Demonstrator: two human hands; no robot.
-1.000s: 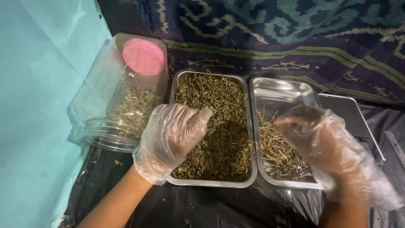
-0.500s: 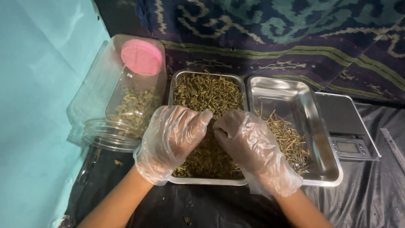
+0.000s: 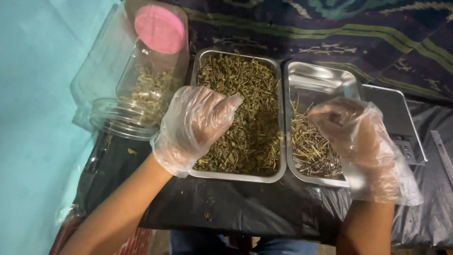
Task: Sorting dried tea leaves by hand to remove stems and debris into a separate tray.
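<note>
Over the left steel tray [image 3: 278, 118], which is heaped with dried green-brown herb bits [image 3: 250, 123], the person's left hand [image 3: 193, 127] hangs in a loose clear plastic glove, palm down. Its fingers [image 3: 222, 106] are curled together and dip into the herb near the tray's left side; whether they pinch any of it cannot be told, since the glove and the knuckles hide the tips.

Just right of that tray, touching it along the long edge, sits a second steel tray [image 3: 321, 78]. Its far half is bare metal, and its near half carries a thin layer of pale straw-like stems [image 3: 311, 146]. The right hand [image 3: 354, 130], gloved the same way, hovers above that layer. Its fingers [image 3: 330, 118] are bunched inward; whether a stem is caught between them cannot be told through the crumpled plastic.

Left of the herb tray, a clear plastic jar [image 3: 127, 89] lies on its side with its mouth toward the person. A small amount of dried plant matter rests inside, and a round pink lid [image 3: 159, 28] shows at its far end. Right of the second tray, partly under it, lies a flat grey digital scale [image 3: 396, 113].

Both trays stand on a desk covered with black plastic sheeting [image 3: 245, 208]. Beyond the trays hangs a dark patterned cloth [image 3: 330, 33].
</note>
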